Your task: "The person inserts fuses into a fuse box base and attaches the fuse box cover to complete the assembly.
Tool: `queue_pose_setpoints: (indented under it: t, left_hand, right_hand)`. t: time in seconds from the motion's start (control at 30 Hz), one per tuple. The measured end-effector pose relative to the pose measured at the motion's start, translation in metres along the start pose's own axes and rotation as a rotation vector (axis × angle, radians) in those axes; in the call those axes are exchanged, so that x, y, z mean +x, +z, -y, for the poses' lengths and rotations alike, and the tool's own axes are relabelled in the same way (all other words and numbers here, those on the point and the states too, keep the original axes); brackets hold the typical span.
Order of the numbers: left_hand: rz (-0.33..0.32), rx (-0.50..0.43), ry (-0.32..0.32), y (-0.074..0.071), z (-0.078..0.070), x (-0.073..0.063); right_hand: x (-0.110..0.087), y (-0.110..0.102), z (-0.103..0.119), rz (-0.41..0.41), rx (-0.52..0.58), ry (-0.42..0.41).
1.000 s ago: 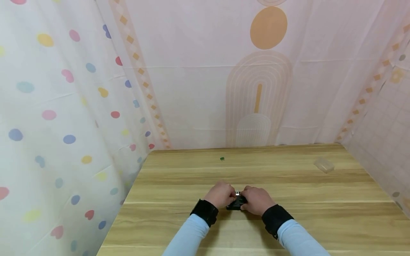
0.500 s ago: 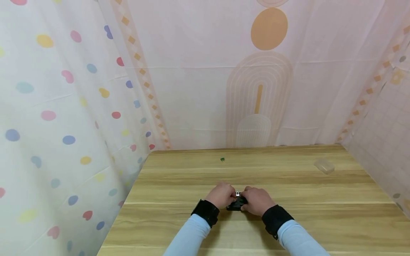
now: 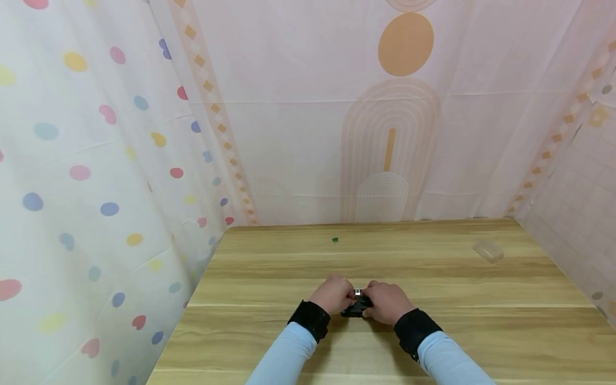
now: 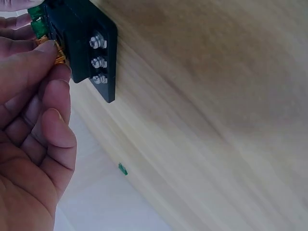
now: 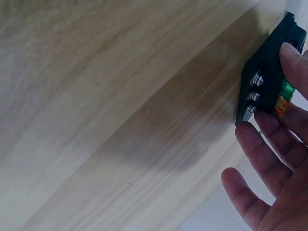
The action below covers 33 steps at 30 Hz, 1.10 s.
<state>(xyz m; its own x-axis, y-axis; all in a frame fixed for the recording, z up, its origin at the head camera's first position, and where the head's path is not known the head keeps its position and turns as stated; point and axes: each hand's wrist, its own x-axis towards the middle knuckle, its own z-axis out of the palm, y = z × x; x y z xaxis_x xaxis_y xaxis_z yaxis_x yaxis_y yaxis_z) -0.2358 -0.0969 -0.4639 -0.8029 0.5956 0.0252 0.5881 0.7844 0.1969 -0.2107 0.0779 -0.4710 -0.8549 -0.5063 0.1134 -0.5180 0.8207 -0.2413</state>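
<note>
A black fuse block [image 3: 355, 310] rests on the table between my two hands. Silver screw terminals [image 4: 98, 62] run along its side in the left wrist view. Green blade fuses [image 4: 38, 28] and an orange blade fuse [image 4: 60, 57] sit at its top. My left hand [image 3: 332, 294] pinches the orange fuse between thumb and forefinger at the block; how deep it sits is hidden by the fingers. My right hand [image 3: 389, 302] grips the block from the right, with the thumb [image 5: 291, 62] on one edge and fingertips against the terminal side.
Farther back on the wooden table [image 3: 269, 256] lies a small green fuse [image 3: 335, 240]. A clear plastic box [image 3: 488, 250] is at the back right. Patterned curtains [image 3: 298, 133] hang behind the table and along its left side.
Both hands keep their hold on the block and the orange fuse, almost in place. Only a slight shift of the whole head view shows.
</note>
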Motion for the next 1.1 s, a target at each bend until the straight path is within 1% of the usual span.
queue_pose_setpoints:
  t: [0.13, 0.37, 0.53, 0.67, 0.8, 0.97, 1.1]
  left_hand:
    - [0.008, 0.027, 0.005, -0.0022, -0.0016, 0.0004]
    - [0.0, 0.078, 0.05, -0.0069, -0.005, 0.0016]
    - [0.008, 0.078, 0.06, -0.0071, -0.0051, 0.0034]
    - [0.027, 0.063, 0.064, -0.0057, -0.0034, 0.0055]
    - [0.052, 0.04, 0.046, -0.0056, -0.0019, 0.0068]
    - [0.07, 0.048, 0.045, -0.0081, -0.0023, 0.0067]
    - [0.07, 0.051, 0.049, -0.0088, -0.0027, 0.0066]
  right_hand:
    - [-0.0005, -0.0002, -0.0002, -0.004, 0.0, -0.008]
    - [-0.0007, 0.0016, -0.0015, -0.016, 0.002, -0.021]
    - [-0.0001, 0.0014, -0.0021, -0.013, 0.002, -0.017]
    - [0.0004, 0.0001, -0.0018, -0.006, 0.006, -0.008]
    - [0.0006, -0.0008, -0.0012, 0.0, 0.006, -0.005]
    - [0.0005, -0.0011, -0.0005, 0.005, 0.006, -0.001]
    - [0.0004, -0.001, -0.0005, 0.004, 0.01, -0.001]
